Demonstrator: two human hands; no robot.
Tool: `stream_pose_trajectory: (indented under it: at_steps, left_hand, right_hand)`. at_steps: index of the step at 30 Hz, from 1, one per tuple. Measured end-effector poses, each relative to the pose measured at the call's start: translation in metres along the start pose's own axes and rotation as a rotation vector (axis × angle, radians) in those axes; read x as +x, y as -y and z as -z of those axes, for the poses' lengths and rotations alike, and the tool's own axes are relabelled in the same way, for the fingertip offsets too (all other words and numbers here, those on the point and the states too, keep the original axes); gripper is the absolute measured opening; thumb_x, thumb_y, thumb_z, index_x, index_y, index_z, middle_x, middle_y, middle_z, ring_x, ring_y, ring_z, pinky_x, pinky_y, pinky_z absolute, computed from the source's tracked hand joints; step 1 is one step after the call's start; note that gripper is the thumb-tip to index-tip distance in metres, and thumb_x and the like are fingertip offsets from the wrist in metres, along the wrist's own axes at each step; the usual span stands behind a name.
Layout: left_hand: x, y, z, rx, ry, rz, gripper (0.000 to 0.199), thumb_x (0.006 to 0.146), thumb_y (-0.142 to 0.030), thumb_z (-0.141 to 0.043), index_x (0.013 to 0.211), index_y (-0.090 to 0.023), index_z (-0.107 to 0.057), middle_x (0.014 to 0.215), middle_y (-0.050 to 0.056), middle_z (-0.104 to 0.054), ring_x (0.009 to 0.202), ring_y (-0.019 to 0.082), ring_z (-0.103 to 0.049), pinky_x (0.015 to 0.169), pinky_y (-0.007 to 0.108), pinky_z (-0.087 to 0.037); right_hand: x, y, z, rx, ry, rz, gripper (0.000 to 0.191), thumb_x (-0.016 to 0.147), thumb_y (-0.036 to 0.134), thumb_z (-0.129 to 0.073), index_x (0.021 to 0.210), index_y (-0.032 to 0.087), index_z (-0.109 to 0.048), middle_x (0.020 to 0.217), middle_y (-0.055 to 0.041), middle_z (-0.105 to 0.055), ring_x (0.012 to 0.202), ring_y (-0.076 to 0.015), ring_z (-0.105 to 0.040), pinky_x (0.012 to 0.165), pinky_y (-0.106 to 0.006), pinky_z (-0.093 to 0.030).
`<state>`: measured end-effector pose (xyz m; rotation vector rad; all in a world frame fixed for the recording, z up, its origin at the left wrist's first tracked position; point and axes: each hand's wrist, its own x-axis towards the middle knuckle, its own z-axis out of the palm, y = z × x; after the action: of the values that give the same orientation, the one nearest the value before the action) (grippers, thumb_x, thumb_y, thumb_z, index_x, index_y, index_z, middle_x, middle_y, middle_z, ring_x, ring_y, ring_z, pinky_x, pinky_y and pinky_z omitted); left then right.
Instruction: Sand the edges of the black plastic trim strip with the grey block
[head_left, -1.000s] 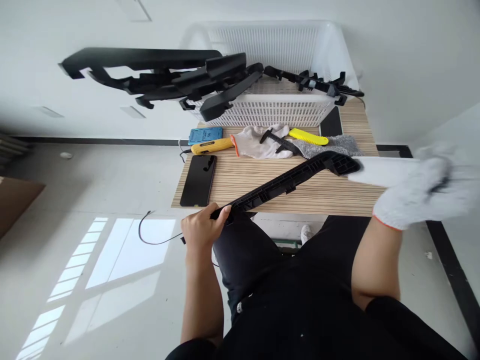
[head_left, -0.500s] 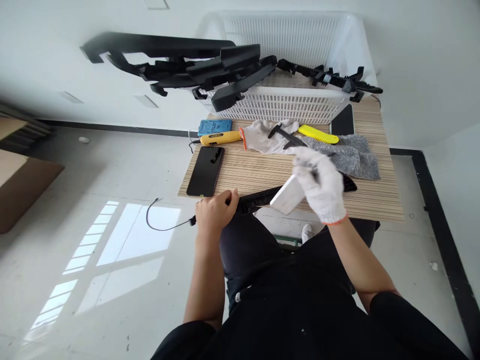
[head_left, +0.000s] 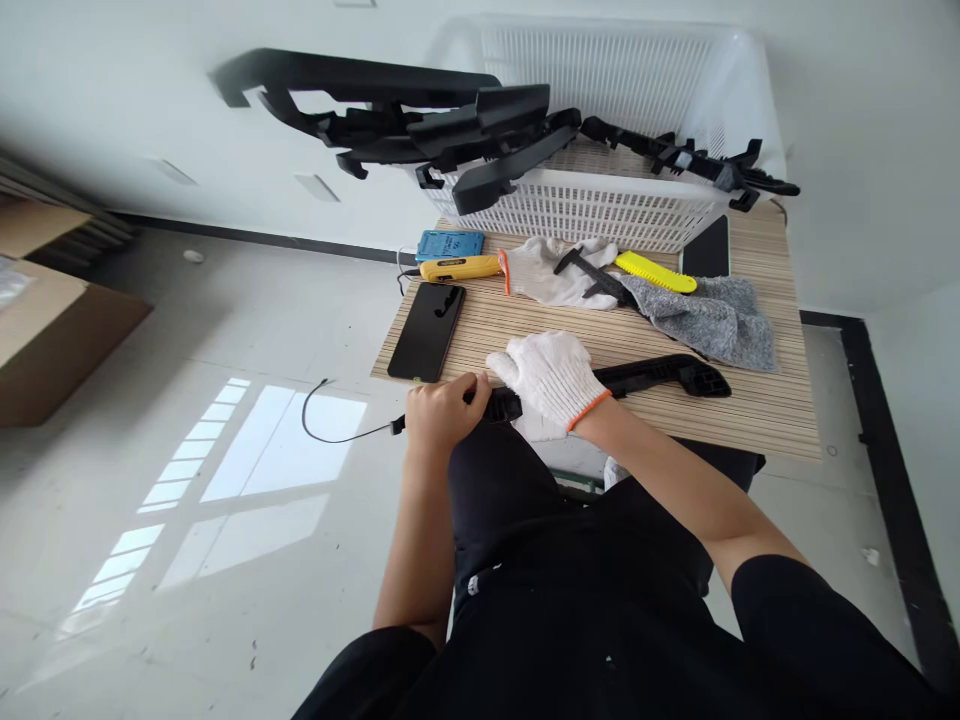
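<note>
My bare left hand (head_left: 441,418) is closed around the left end of a long black plastic part (head_left: 637,376), which lies across the table's front edge. A thin black strap (head_left: 345,438) trails from that end out to the left. My right hand (head_left: 551,375), in a white knit glove with an orange cuff, is over the part's middle, close to my left hand. Its fingers are bent over a flat white block (head_left: 536,424), of which only a piece shows below the glove. The part's contact with the block is hidden under the glove.
A white plastic basket (head_left: 600,195) holding several black plastic parts (head_left: 450,125) stands at the back. On the table lie a phone (head_left: 426,332), a yellow tool (head_left: 461,268), a blue box (head_left: 450,244), a glove (head_left: 540,272), calipers (head_left: 592,275), a yellow cutter (head_left: 656,271) and a grey cloth (head_left: 705,318).
My right hand has come down and left with the white block, from above the part onto its middle. My left hand keeps its grip. The whole view has shifted slightly.
</note>
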<state>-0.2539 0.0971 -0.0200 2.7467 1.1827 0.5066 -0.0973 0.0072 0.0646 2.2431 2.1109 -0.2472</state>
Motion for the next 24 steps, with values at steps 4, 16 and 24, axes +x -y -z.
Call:
stream_pose_trajectory:
  at_steps: [4, 16, 24]
  left_hand:
    - [-0.002, 0.007, -0.005, -0.002, -0.017, -0.04, 0.035, 0.079, -0.039, -0.049, 0.051, -0.02, -0.041, 0.043, 0.001, -0.038, 0.043, 0.013, -0.03, 0.055, 0.03, -0.015]
    - [-0.011, 0.009, -0.002, 0.007, -0.025, 0.008, 0.051, 0.095, -0.045, -0.041, 0.051, -0.02, -0.044, 0.042, 0.001, -0.039, 0.044, 0.013, -0.036, 0.053, 0.029, -0.02]
    - [-0.011, 0.003, -0.002, -0.019, 0.006, 0.068, 0.047, 0.092, -0.049, -0.045, 0.055, -0.021, -0.055, 0.045, 0.003, -0.048, 0.048, 0.015, -0.047, 0.055, 0.029, -0.023]
  right_hand:
    - [0.017, 0.017, -0.001, 0.064, 0.048, 0.049, 0.036, 0.102, 0.022, -0.036, 0.11, 0.022, -0.071, 0.097, -0.0111, -0.073, 0.091, -0.0299, -0.071, 0.068, -0.036, -0.048]
    - [-0.007, -0.035, 0.005, -0.032, 0.053, -0.254, 0.04, 0.099, 0.019, -0.036, 0.115, 0.016, -0.072, 0.104, -0.0196, -0.073, 0.097, -0.0343, -0.07, 0.069, -0.039, -0.049]
    - [-0.047, -0.099, -0.018, 0.068, -0.186, -0.326, 0.045, 0.102, 0.031, -0.032, 0.119, 0.015, -0.07, 0.089, -0.0147, -0.073, 0.076, -0.0255, -0.067, 0.067, -0.037, -0.045]
